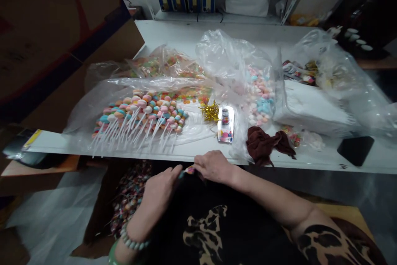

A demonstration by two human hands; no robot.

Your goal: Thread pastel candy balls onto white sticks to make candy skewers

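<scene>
Near the table's front edge, close to my body, my left hand [163,184] and my right hand [212,165] come together around a small wrapped candy [190,170]. Its wrapper shows pink, yellow and bluish patches; fingers hide most of it. Both hands are closed in a pinch, my right on the pink end and my left at the bluish end. Just beyond them on the table lie a stack of printed clear wrappers [226,124] and a bunch of gold twist ties [210,111]. To the left is a pile of pastel candy lollipops [139,112] with white sticks.
Plastic bags hold gummy candies [167,64] and pastel candies [262,95]. A brown cloth [263,145], white sheets [313,101] and a black phone-like slab [355,150] lie right. Below the table's left side stands a box of wrapped candies [132,192]. A large carton [62,41] rises left.
</scene>
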